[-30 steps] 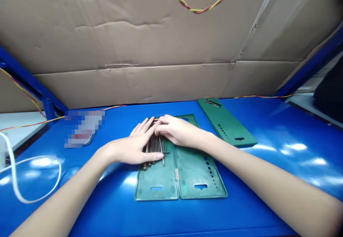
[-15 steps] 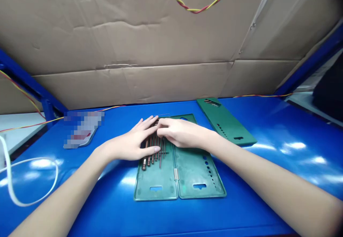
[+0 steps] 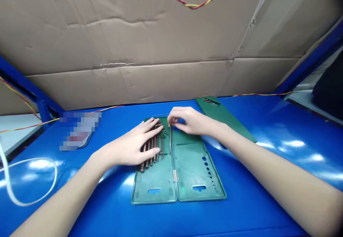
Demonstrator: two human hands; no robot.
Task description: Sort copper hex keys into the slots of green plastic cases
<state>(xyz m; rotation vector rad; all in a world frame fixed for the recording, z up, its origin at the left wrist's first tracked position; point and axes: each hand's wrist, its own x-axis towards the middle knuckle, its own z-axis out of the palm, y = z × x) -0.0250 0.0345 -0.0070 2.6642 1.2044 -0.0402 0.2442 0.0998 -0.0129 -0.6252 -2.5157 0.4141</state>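
A green hinged case (image 3: pixel 187 172) lies open flat on the blue table (image 3: pixel 268 165). A row of brown hex keys (image 3: pixel 154 149) sits in its left half. My left hand (image 3: pixel 134 144) lies flat on those keys, fingers stretched out. My right hand (image 3: pixel 187 121) is at the case's far edge, fingers pinched on the top of one thin hex key (image 3: pixel 170 140) that lies along the hinge, beside the row.
A second green case (image 3: pixel 227 117), shut, lies behind my right arm at the back right. A blurred flat packet (image 3: pixel 79 130) rests at the back left. A white cable (image 3: pixel 29 180) loops at the left. Cardboard walls the back.
My right hand has lifted off the key row and moved back and right, pinching one thin key now set apart by the hinge. My left hand has stayed on the keys.
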